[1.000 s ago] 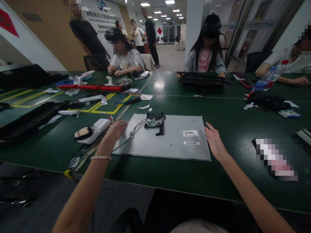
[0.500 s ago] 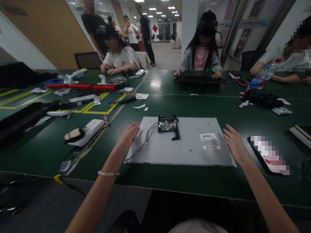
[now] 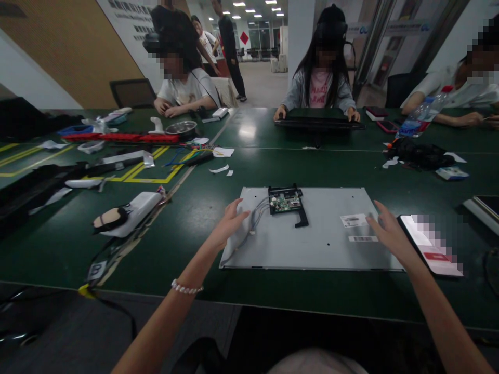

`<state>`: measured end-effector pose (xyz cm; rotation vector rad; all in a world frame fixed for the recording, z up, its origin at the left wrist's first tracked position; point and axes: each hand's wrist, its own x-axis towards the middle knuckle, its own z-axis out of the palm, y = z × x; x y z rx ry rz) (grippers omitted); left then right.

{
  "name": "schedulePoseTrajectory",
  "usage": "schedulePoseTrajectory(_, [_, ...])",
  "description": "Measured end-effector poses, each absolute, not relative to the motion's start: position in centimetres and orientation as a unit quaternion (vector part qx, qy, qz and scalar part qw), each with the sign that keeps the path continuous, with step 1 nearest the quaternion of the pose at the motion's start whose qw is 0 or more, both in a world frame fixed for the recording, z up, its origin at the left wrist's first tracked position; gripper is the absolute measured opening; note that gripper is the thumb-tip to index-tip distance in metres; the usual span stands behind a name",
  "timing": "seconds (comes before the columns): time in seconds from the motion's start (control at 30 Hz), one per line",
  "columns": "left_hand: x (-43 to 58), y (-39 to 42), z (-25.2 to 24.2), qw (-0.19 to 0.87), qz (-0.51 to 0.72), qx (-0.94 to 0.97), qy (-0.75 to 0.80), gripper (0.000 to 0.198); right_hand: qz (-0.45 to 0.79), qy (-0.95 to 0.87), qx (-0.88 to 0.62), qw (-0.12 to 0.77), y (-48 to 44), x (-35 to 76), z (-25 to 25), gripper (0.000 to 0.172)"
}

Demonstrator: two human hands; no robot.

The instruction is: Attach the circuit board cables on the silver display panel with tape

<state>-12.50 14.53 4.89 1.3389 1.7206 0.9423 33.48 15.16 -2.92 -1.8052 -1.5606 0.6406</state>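
1. Head view: finding a display panel (image 3: 322, 228) flat on the surface (image 3: 304, 166), near and right of centre, between left hand (image 3: 229, 224) and right hand (image 3: 391, 234).
2. Spreading wide fingers (image 3: 237, 220) at both side edges, apparently gripping nothing; cannot tell if touching.
3. Could snag the grey cables (image 3: 252, 227), just right of the left hand, if lifting there, perhaps tugging at the circuit board (image 3: 284, 203).
4. Could bump the smartphone (image 3: 431, 241) if swinging rightward.
5. Could drop a corner if lifting unevenly.
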Motion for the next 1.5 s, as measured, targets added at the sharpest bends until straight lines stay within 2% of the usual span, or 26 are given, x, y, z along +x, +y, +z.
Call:
schedulePoseTrajectory(0.17, [-11.7,14.4,4.9,0.381,0.33,0.539,0.674,0.062,0.182,-0.651,-0.664,0.319,14.9,33.6,-2.7,0.071])
schedulePoseTrajectory(0.33, [-11.8,14.6,5.2,0.374,0.292,0.589,0.654,0.06,0.123,-0.7,-0.649,0.272,15.6,32.4,-1.5,0.065])
schedulePoseTrajectory(0.5, [-12.0,15.0,4.2,0.356,0.263,0.618,0.65,0.066,0.139,-0.775,-0.565,0.246,17.8,29.1,-0.8,0.062])
schedulePoseTrajectory(0.63, [-12.0,15.0,3.3,0.321,0.23,0.654,0.645,0.073,0.133,-0.788,-0.562,0.211,19.2,26.2,-0.9,0.06])
schedulePoseTrajectory(0.77, [-11.1,15.9,3.5,0.274,0.183,0.704,0.629,0.085,0.109,-0.796,-0.566,0.185,19.7,24.4,-1.7,0.059])
schedulePoseTrajectory(0.93, [-9.1,19.8,4.2,0.289,0.168,0.784,0.523,0.11,0.063,-0.799,-0.569,0.185,19.4,23.7,-2.6,0.053])
schedulePoseTrajectory(1.03, [-8.6,22.5,4.0,0.307,0.164,0.8,0.489,0.117,0.056,-0.801,-0.569,0.179,19.3,23.9,-2.7,0.053])
schedulePoseTrajectory(1.23, [-9.0,25.0,3.4,0.359,0.16,0.807,0.44,0.116,0.062,-0.8,-0.57,0.178,19.4,23.9,-2.6,0.055])
schedulePoseTrajectory(1.5, [-7.1,23.0,3.7,0.356,0.184,0.827,0.395,0.106,0.078,-0.793,-0.57,0.2,19.5,23.7,-2.5,0.057])
